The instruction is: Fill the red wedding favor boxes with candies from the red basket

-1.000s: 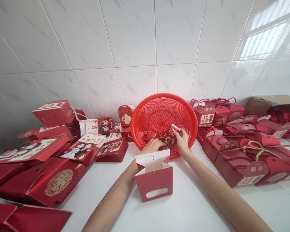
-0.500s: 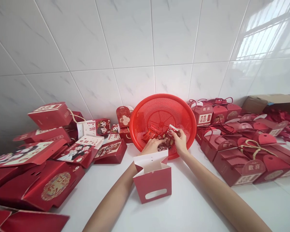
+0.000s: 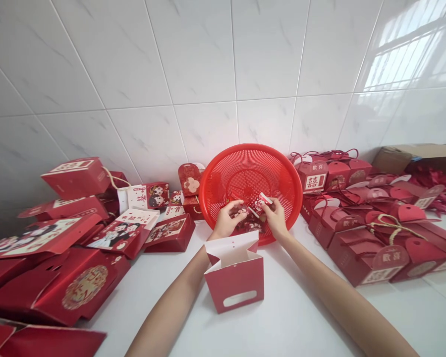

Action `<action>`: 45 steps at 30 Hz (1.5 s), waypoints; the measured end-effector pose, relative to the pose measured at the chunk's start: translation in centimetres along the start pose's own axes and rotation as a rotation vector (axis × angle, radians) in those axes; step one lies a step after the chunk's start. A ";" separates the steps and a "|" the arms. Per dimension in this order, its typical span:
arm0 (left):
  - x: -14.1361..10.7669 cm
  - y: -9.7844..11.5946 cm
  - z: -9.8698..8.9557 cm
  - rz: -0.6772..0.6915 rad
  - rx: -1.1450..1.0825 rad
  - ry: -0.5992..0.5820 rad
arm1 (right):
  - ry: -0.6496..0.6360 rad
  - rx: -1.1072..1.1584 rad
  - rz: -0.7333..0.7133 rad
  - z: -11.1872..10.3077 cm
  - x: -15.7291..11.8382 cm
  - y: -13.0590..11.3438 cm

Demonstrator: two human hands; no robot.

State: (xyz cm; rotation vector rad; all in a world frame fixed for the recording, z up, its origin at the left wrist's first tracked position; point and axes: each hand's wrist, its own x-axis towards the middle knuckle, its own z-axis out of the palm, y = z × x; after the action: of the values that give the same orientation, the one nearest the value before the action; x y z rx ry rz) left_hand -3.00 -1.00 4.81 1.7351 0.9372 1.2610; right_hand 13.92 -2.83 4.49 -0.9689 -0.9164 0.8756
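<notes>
A red plastic basket [image 3: 250,151] leans toward me, with small wrapped pieces [image 3: 253,226] in its lower part. Over its left side, my left hand [image 3: 228,218] is closed, thumb and fingers round a dark red wrapped piece [image 3: 241,211]. My right hand [image 3: 275,217] pinches a small red-and-white packet [image 3: 264,199] on the basket's right side. In front of the basket, between my forearms, an open-topped red box [image 3: 235,282] stands upright with its white flap raised and an oval window low on its front.
Red printed boxes [image 3: 121,230] are piled on the left. Rows of closed red boxes with cord handles [image 3: 364,255] stand on the right. A cardboard box [image 3: 423,151] lies at the far right. A tiled wall [image 3: 208,59] rises behind the white table [image 3: 282,317].
My left hand has risen out of the pieces with a wrapped piece between its fingers. My right hand has moved slightly left, still pinching the packet. The open box has stayed put.
</notes>
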 end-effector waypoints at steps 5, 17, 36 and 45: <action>0.2 -0.4 0.1 -0.058 -0.138 -0.010 | -0.080 -0.150 -0.138 0.0 -0.3 0.4; -0.2 -0.9 0.5 -0.095 -0.168 -0.029 | -0.254 -0.308 -0.247 -0.2 -1.3 -0.4; -0.3 -1.1 1.1 -0.077 -0.034 -0.045 | -0.164 -0.290 -0.199 -0.5 -1.5 0.9; -1.1 0.1 1.6 -0.069 0.015 0.014 | -0.121 -0.242 -0.239 -0.5 -1.7 0.9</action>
State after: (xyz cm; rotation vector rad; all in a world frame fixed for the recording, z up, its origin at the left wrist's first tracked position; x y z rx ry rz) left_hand -1.71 -2.24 4.17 1.6931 1.0083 1.2260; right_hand 13.57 -4.20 3.12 -0.9949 -1.2359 0.6351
